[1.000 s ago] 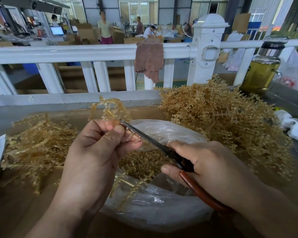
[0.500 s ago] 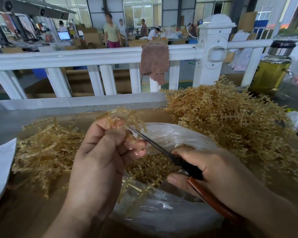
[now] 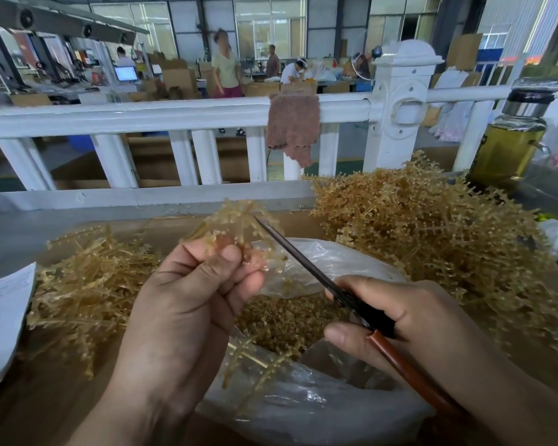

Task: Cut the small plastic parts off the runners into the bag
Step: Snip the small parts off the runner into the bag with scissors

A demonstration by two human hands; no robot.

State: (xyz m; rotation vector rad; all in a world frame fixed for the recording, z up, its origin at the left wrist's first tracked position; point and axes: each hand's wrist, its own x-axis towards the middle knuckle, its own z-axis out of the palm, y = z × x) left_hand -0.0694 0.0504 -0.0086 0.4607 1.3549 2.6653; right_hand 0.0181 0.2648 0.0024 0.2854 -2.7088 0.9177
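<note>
While the bag [image 3: 319, 410] already holds a fair layer of cut parts [image 3: 287, 320], the left hand [image 3: 187, 304] pinches a runner [image 3: 236, 217] above it, the right hand [image 3: 409, 320] grips scissors [image 3: 303, 265], and a big uncut pile [image 3: 432, 239] beside it means loads left.

You hold one amber runner [image 3: 236, 220] upright over the clear plastic bag [image 3: 303, 413], which lies open, with many small cut parts [image 3: 287, 320] inside. The scissors [image 3: 303, 263] tip touches the runner's branches.
</note>
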